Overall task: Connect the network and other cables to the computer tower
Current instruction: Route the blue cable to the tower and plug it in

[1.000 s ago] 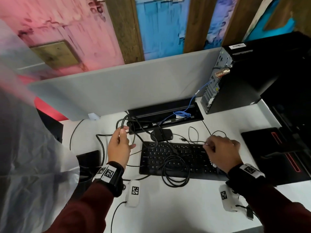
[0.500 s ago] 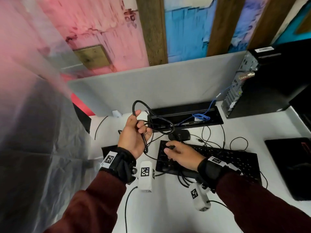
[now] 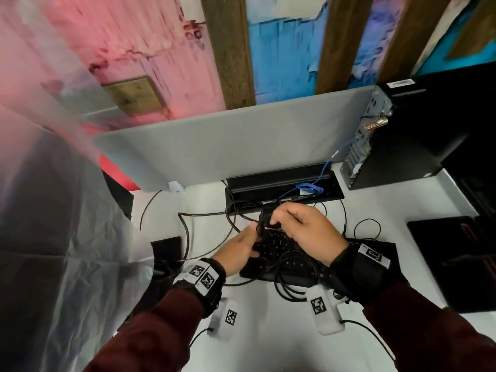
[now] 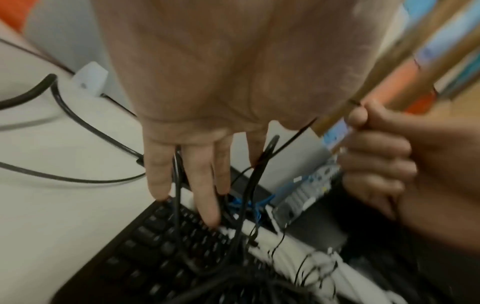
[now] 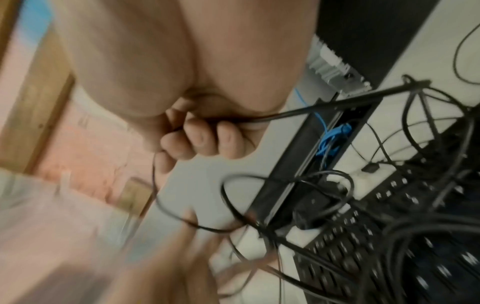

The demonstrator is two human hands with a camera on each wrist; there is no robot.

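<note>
Right hand: the right hand (image 3: 308, 232) sits at the centre of the head view, fingers curled tight round a black cable (image 5: 298, 112); the right wrist view shows the fingertips (image 5: 200, 142) folded over it.
Left hand: the left hand (image 3: 239, 251) lies just left of and below the right, touching the same bundle; in the left wrist view its fingers (image 4: 205, 189) hang straight, with black cable strands running between them, so it is relaxed and not clenched.
Black cable: it runs from the right fist toward the right of the right wrist frame, taut over the cable tray (image 3: 281, 181); further loops (image 3: 292, 275) lie on the keyboard below the hands.
Keyboard: the black keyboard (image 3: 284, 264) lies flat on the white desk (image 3: 268, 339), directly under both hands, mostly hidden by them and by the cable loops.
Cable tray: a long black recessed box, above the hands in the head view, at the foot of the grey divider (image 3: 241, 140).
Blue network cable: the blue network cable (image 3: 308, 187) is bunched in the right part of the tray, and one strand rises to the upper right toward the tower's rear panel; whether it is plugged in cannot be told.
Computer tower: the black computer tower (image 3: 418, 130) stands at the upper right of the head view, well apart from the hands, its perforated metal back facing the divider.
Plastic sheet: a translucent plastic sheet (image 3: 53, 210) fills the left of the head view.
</note>
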